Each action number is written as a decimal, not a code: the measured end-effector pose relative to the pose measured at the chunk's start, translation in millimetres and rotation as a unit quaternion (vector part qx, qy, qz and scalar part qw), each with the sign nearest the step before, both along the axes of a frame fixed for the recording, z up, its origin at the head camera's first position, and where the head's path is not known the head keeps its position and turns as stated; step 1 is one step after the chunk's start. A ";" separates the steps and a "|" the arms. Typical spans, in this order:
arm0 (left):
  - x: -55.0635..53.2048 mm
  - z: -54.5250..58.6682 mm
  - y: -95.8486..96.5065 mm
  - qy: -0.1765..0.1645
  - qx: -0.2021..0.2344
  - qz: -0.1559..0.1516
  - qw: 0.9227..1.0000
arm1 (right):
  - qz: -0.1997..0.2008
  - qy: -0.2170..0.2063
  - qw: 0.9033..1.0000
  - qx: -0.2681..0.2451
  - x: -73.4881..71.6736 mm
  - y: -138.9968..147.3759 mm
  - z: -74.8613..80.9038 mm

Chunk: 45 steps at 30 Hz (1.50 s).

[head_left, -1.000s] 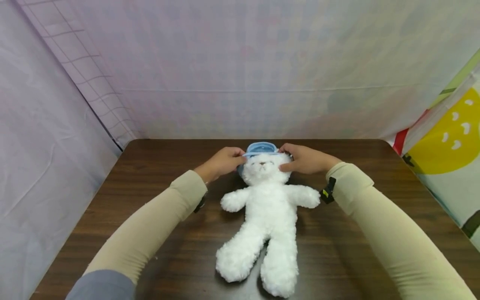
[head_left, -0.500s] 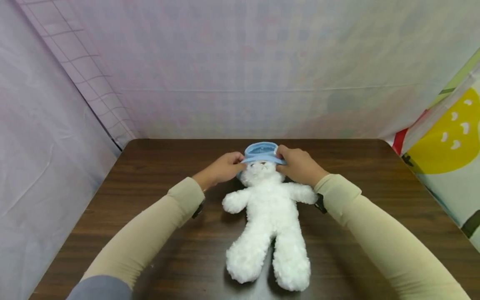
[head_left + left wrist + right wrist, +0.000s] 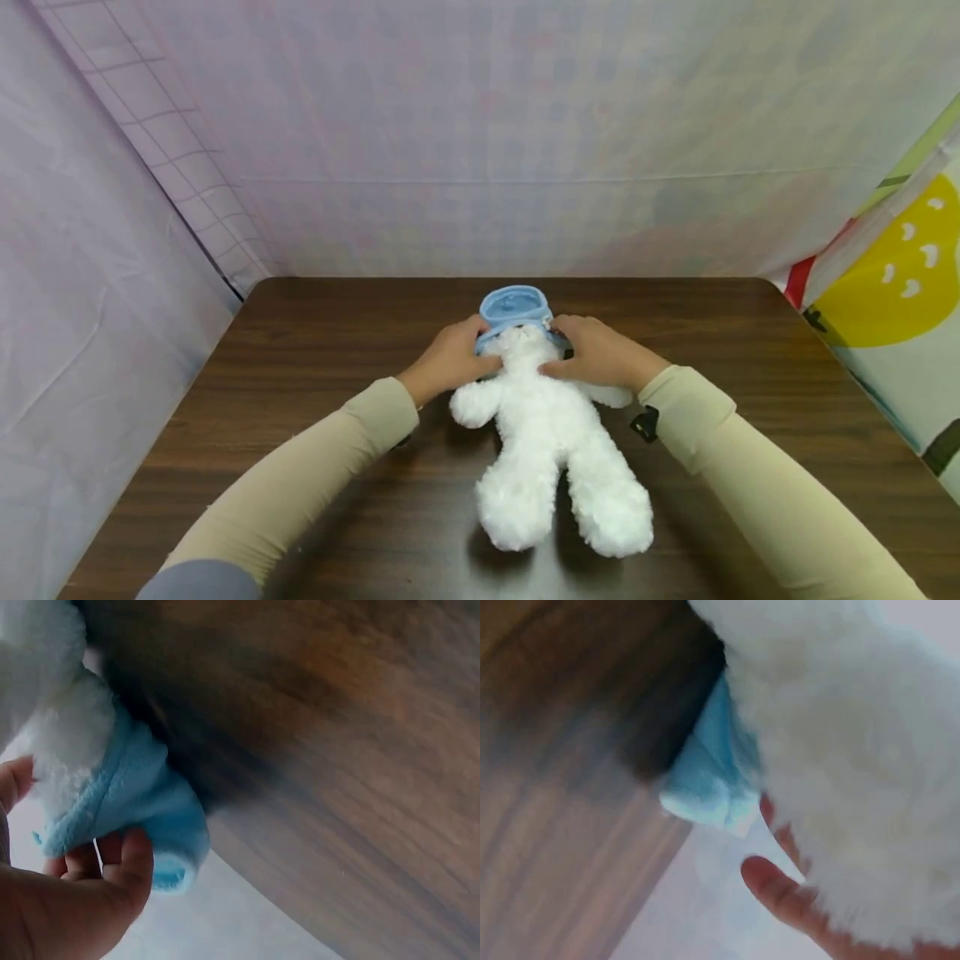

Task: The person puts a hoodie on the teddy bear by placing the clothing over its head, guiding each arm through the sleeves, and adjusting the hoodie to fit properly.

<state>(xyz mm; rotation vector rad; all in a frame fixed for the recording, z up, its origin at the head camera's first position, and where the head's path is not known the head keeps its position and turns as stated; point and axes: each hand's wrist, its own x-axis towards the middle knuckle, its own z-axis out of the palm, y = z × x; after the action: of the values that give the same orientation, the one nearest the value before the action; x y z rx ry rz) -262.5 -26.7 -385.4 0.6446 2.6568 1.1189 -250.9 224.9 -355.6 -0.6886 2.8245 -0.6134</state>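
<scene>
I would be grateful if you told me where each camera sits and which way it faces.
Head: worn on the head, facing forward and down over the table, white plush toy and blue fabric piece; the left hand, right hand and beige sleeves show.
Left wrist: worn there, facing the left hand's work at the blue fabric piece; part of that hand shows.
Right wrist: worn there, facing the toy's fur; part of the right hand shows.
Both wrist views share the toy, the fabric piece and the table.
</scene>
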 end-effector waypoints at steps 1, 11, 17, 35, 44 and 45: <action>0.2 -0.6 1.2 0.008 0.000 0.003 1.000 | -0.002 -0.005 1.000 -0.004 1.0 0.0 -1.3; 2.0 -7.2 12.4 0.082 -0.012 0.026 0.996 | -0.049 0.014 0.997 -0.065 3.0 -4.7 -17.3; -0.1 -12.3 17.9 0.180 -0.039 0.023 0.983 | -0.049 0.018 0.996 -0.066 5.5 -6.2 -16.2; 1.0 -12.6 19.4 0.199 -0.006 0.015 0.980 | 0.020 0.154 0.985 -0.073 -1.0 -10.3 -24.8; 20.8 3.6 13.7 0.069 -0.030 -0.054 0.996 | -0.016 0.081 0.992 -0.099 12.8 1.6 -24.9; 22.4 4.5 13.8 0.066 -0.045 -0.056 0.995 | -0.019 0.059 0.993 -0.099 15.3 3.2 -23.5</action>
<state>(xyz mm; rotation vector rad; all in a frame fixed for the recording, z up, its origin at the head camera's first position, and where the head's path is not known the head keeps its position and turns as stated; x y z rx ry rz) -240.0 -12.9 -380.9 0.8664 2.7222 0.9519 -235.6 228.1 -379.1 -0.7285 2.9177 -0.8984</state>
